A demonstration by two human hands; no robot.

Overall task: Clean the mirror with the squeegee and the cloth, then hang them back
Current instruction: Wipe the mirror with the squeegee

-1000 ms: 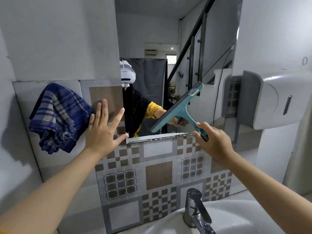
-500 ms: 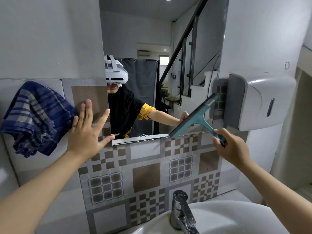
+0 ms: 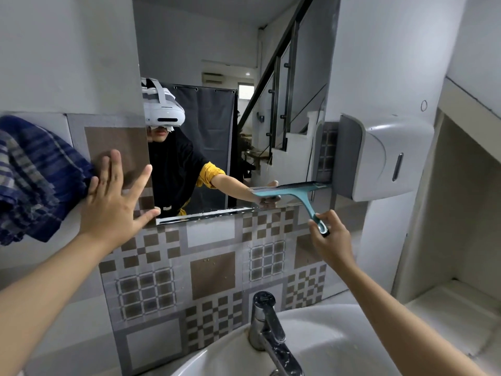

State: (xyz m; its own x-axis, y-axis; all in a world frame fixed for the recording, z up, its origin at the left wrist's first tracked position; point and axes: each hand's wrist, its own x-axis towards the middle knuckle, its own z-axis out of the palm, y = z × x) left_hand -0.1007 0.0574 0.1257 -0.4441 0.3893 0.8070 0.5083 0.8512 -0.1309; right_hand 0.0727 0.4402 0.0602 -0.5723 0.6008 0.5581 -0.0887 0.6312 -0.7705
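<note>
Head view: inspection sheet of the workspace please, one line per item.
Surface: mirror on the wall above patterned tiles; streaks cannot be judged.
Job's things: squeegee, blade level across the mirror's lower right; checked cloth hanging on the wall at left.
Clutter: nothing seen.
Grippers: right hand grips the squeegee handle; left hand flat on the tiles, fingers spread, beside the cloth.
Cables: nothing seen.
Surroundings: dispenser on the wall right of the mirror, close to the blade's end; tap and sink below.
</note>
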